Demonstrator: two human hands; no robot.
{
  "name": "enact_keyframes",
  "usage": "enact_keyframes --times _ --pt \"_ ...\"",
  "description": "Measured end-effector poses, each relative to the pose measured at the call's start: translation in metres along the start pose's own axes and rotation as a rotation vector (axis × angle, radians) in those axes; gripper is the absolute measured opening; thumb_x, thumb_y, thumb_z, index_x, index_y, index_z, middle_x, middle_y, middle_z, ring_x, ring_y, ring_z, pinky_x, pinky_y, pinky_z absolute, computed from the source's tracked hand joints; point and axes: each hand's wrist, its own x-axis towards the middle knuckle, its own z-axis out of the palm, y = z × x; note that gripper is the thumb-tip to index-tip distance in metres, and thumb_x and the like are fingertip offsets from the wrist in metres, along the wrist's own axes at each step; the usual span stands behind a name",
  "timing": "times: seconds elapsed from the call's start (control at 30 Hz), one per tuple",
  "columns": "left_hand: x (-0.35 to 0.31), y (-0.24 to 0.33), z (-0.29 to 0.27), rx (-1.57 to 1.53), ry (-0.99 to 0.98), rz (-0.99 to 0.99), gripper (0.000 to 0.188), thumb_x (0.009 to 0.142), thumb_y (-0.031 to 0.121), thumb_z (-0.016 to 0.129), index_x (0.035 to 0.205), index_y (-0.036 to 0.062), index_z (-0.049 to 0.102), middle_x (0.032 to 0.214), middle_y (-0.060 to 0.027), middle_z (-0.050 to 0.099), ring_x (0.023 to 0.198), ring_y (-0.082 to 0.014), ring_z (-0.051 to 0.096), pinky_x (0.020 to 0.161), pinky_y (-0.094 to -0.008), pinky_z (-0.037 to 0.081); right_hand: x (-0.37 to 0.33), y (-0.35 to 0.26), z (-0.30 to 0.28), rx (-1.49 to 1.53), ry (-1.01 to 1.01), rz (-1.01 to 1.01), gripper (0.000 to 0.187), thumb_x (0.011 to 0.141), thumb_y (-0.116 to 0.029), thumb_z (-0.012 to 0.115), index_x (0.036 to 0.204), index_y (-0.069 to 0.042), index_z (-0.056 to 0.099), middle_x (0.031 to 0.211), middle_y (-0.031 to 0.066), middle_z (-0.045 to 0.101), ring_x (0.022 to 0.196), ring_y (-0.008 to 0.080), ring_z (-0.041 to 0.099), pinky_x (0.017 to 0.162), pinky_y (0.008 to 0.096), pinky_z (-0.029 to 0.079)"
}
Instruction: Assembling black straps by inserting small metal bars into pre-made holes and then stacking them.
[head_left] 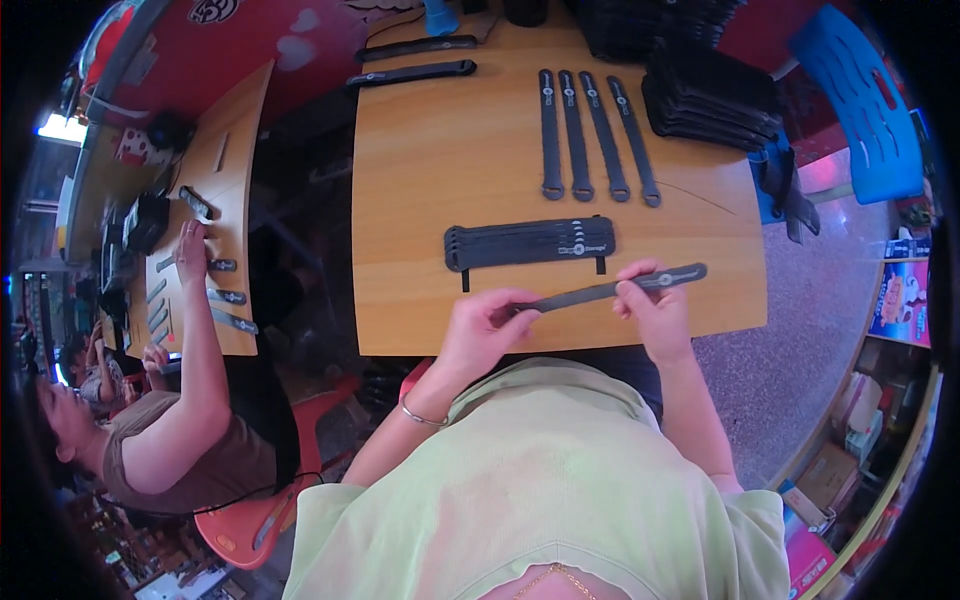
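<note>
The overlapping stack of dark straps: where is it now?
In the head view, the stack lies on the wooden table, just beyond the left hand and right hand, nearer and farther left than the four separate straps.

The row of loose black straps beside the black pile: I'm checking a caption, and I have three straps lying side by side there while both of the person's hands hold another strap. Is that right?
Not quite: the head view shows four loose straps side by side next to the black pile, not three. Both hands, left hand and right hand, do hold another strap.
</note>
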Motion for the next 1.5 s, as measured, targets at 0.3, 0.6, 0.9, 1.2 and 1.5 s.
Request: enact_keyframes --times 0.3,0.6,0.9,1.2,1.5 --pt "-0.005 -0.013 -0.042 -0.026 0.186 -0.039 0.013 0.088 0.000 0.058 0.100 -0.0021 0.063 0.082 -0.0046 0.064 0.071 -0.0093 0.063 0.063 -0.0203 0.051 0.014 0.007 -0.013 -0.120 0.113 0.001 0.012 0.090 -0.003 0.057 0.100 -0.002 0.063 0.076 0.0011 0.059 0.065 0.0071 0.057 0.061 0.0191 0.047" --pt "0.005 -0.015 -0.059 -0.017 0.243 0.016 0.018 0.089 -0.002 0.053 0.106 -0.0029 0.060 0.093 -0.0074 0.059 0.074 -0.0134 0.066 0.064 -0.0210 0.052 0.024 0.015 -0.009 -0.371 0.095 -0.111 0.015 0.089 -0.003 0.059 0.103 -0.001 0.062 0.080 -0.0022 0.056 0.066 0.0046 0.053 0.060 0.0183 0.044" --pt "0.017 -0.015 -0.069 0.024 0.401 -0.028 0.010 0.086 -0.001 0.061 0.095 -0.0014 0.058 0.077 -0.0007 0.059 0.063 -0.0056 0.058 0.056 -0.0177 0.046 0.034 0.023 -0.006 -0.323 0.120 -0.101 0.009 0.087 -0.001 0.061 0.096 -0.002 0.059 0.079 -0.0023 0.057 0.065 0.0037 0.051 0.059 0.0174 0.042" --pt "0.024 -0.020 -0.071 0.075 0.411 0.010 0.008 0.084 -0.001 0.062 0.092 -0.0017 0.058 0.077 -0.0004 0.059 0.060 -0.0031 0.053 0.051 -0.0177 0.045 0.041 0.029 -0.009 -0.341 0.148 -0.123 0.010 0.085 -0.002 0.064 0.095 -0.001 0.060 0.077 -0.0011 0.059 0.063 0.0037 0.053 0.057 0.0180 0.044" --pt "0.025 -0.025 -0.070 0.092 0.443 0.016 0.007 0.084 0.000 0.063 0.090 -0.0011 0.059 0.073 -0.0005 0.059 0.059 -0.0033 0.053 0.050 -0.0181 0.046 0.042 0.033 -0.008 -0.344 0.174 -0.147 0.019 0.083 -0.001 0.067 0.096 -0.002 0.053 0.079 -0.0004 0.056 0.064 0.0033 0.053 0.057 0.0171 0.044"
